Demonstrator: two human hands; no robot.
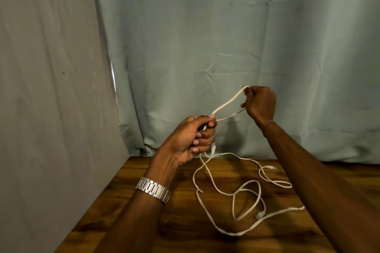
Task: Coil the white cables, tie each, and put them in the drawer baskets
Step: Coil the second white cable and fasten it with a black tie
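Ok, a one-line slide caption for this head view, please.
Both hands, left hand and right hand, stretch a loop of white cable above the wooden table, the rest lying loose.

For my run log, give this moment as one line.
left hand: grips white cable | right hand: holds loop end | rest: loose on wooden table

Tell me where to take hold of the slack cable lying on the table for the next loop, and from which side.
Take the white cable on the free strand just below the left hand, coming from above with the right hand. There it hangs clear of the wooden table; farther right it crosses itself in tangled loops, a poor grip.
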